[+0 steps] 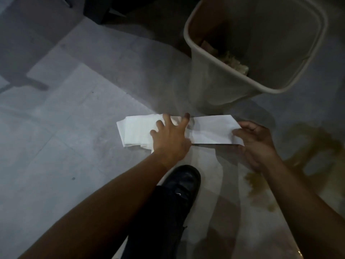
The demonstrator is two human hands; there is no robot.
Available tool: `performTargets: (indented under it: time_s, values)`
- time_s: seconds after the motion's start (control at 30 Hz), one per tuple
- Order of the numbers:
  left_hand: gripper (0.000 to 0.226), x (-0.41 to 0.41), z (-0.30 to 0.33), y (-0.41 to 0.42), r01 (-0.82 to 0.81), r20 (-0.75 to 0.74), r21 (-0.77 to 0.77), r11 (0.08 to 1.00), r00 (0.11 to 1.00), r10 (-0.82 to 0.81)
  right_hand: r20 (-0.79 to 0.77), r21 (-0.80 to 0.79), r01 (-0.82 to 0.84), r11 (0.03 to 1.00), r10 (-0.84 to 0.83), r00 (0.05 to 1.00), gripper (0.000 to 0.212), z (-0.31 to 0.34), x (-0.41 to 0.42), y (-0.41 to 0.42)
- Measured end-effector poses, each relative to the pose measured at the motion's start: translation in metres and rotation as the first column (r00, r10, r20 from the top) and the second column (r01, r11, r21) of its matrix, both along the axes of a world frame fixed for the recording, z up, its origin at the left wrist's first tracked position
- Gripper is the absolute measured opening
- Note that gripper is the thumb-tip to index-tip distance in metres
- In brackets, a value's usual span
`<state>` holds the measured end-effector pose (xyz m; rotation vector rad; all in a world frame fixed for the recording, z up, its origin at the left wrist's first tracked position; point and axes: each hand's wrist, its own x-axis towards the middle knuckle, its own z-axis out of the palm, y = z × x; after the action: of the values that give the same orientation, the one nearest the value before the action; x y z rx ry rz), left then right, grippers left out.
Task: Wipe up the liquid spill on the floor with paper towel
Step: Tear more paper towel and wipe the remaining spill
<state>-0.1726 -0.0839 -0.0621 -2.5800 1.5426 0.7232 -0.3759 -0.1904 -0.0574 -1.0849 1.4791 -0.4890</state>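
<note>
The left hand (pixel 169 135) presses spread fingers on the towel (pixel 211 130), the right hand (pixel 255 141) pinches its end, so next it must go onto the spill (pixel 306 146).

Supporting surface: a grey tiled floor (pixel 71 116) with visible grout lines. A beige waste bin (pixel 211 85) stands on it and serves as reference. Just in front of the bin, a white strip of paper towel (pixel 211 129) lies stretched across the tiles, its folded layers bunched at the end left of the bin. To the right of the bin and nearer the viewer, a yellowish-brown liquid spill (pixel 306 146) spreads in irregular patches, apart from the towel. A black shoe (pixel 179 186) stands on the floor in front of the towel, further from the bin.
</note>
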Motion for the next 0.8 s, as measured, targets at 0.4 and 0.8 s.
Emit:
performTargets:
  time_s: [0.4,0.8]
  values:
    - [0.059,0.122,0.002,0.056,-0.793,-0.661,-0.205,0.573,0.544,0.517,-0.116,-0.051,0.158,0.986,-0.163,0.98,0.01,0.007,-0.045,-0.02]
    - [0.043,0.171,-0.014,0.087,-0.945,-0.712,0.032,0.327,0.208,0.67,-0.317,-0.142,0.199,0.97,-0.235,0.919,0.008,0.013,-0.12,-0.06]
